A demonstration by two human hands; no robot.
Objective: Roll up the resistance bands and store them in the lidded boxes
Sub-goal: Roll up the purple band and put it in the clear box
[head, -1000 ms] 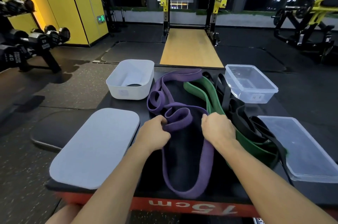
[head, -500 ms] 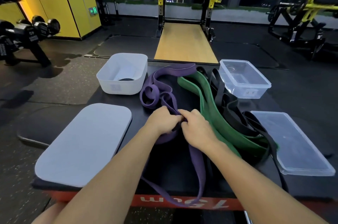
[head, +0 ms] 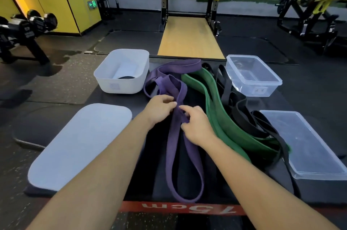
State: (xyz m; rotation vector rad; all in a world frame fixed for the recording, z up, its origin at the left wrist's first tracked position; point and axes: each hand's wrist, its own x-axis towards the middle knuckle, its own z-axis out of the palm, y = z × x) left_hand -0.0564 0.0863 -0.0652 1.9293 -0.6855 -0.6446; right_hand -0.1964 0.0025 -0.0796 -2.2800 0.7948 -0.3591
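Left hand [head: 159, 107] and right hand [head: 195, 126] each pinch the purple band [head: 171, 147], which lies on the platform [head: 189, 169]. I judge rolling barely begun. Green band [head: 231, 135] and black bands [head: 242, 117] lie loose alongside. The 2 boxes, white box [head: 120, 85] and clear box [head: 249, 88], are unlidded.

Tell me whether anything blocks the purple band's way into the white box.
Nothing visible does. The left hand and right hand hold the purple band; the white box beyond them stands open, its lid lying apart.
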